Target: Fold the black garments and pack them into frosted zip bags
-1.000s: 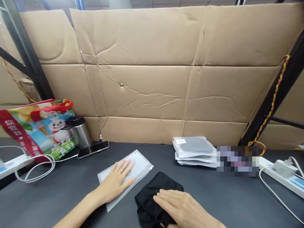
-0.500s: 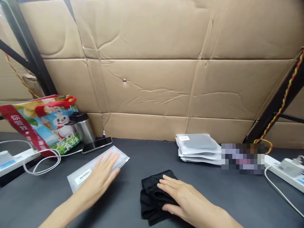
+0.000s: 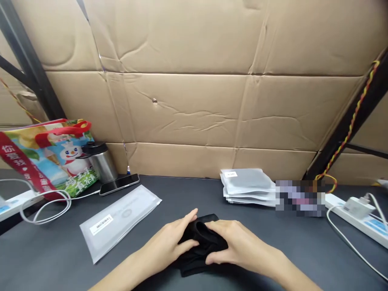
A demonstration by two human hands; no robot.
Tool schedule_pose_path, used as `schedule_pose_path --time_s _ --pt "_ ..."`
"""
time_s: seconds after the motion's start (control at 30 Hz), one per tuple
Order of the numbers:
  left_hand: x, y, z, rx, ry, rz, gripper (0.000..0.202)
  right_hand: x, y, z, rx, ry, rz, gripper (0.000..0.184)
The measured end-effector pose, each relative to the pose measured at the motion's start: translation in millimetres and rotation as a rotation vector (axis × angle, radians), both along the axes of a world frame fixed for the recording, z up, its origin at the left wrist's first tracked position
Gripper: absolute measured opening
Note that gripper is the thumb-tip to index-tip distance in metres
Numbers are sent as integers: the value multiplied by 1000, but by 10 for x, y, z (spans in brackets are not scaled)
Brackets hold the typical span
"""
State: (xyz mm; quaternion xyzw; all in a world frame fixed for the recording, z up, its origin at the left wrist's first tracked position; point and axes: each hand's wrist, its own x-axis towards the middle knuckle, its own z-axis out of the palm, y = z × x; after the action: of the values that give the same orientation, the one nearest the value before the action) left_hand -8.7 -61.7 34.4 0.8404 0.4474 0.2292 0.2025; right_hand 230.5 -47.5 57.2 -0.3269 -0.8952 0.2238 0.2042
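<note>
A folded black cloth (image 3: 197, 264) lies on the dark table in front of me, its upper fabric bunched up between my two hands. My left hand (image 3: 171, 240) rests at its left side, fingers stretched forward and thumb apart, touching the fabric. From the right, my right hand (image 3: 239, 244) grips the cloth with bent fingers and thumb; some of its fingertips are hidden in the fabric. To the left lies a flat frosted plastic bag (image 3: 121, 220) with a barcode label.
Frosted bags in a stack (image 3: 248, 184) sit at the back right, beside a blurred-out patch. Phone (image 3: 119, 184), steel flask (image 3: 104, 163) and colourful bag (image 3: 57, 157) stand back left. Power strips (image 3: 368, 218) and cables lie at both sides. Cardboard (image 3: 188, 97) walls the back.
My left hand has come from over the frosted bag to the black cloth. My right hand's fingers have curled into the cloth, which is now bunched up. The view has shifted slightly.
</note>
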Motion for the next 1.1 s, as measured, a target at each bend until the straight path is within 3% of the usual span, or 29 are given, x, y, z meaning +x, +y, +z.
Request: schedule_pose_path --time_s 0.1,0.27,0.33,0.43,0.57,0.7,0.77,0.83,0.9,1.1 --pt "35 -65 -15 164 62 92 72 -12 16 -24 -61 128 -62 17" --pt "155 -192 -21 354 188 117 75 0 307 -118 -271 472 -331 40" --pt "96 -158 -79 349 235 117 74 79 402 -174 -187 428 -459 41" --pt "-102 -51 -179 299 306 130 69 200 412 -234 142 283 -587 37" --pt "-205 -8 -153 288 293 161 61 167 280 -249 403 121 -469 35" --pt "-45 -104 -31 224 265 -21 57 -33 198 -310 430 -118 -378 63" --pt "-19 -132 -11 196 290 -87 56 -105 193 -361 435 -211 -375 57" --pt "-75 -136 -5 176 322 -99 54 -132 197 -384 421 -216 -388 31" --pt "-191 -135 11 158 341 -95 54 -106 198 -354 346 -117 -404 17" --pt "-585 -221 67 132 340 -66 56 328 173 -190 20 255 -620 18"
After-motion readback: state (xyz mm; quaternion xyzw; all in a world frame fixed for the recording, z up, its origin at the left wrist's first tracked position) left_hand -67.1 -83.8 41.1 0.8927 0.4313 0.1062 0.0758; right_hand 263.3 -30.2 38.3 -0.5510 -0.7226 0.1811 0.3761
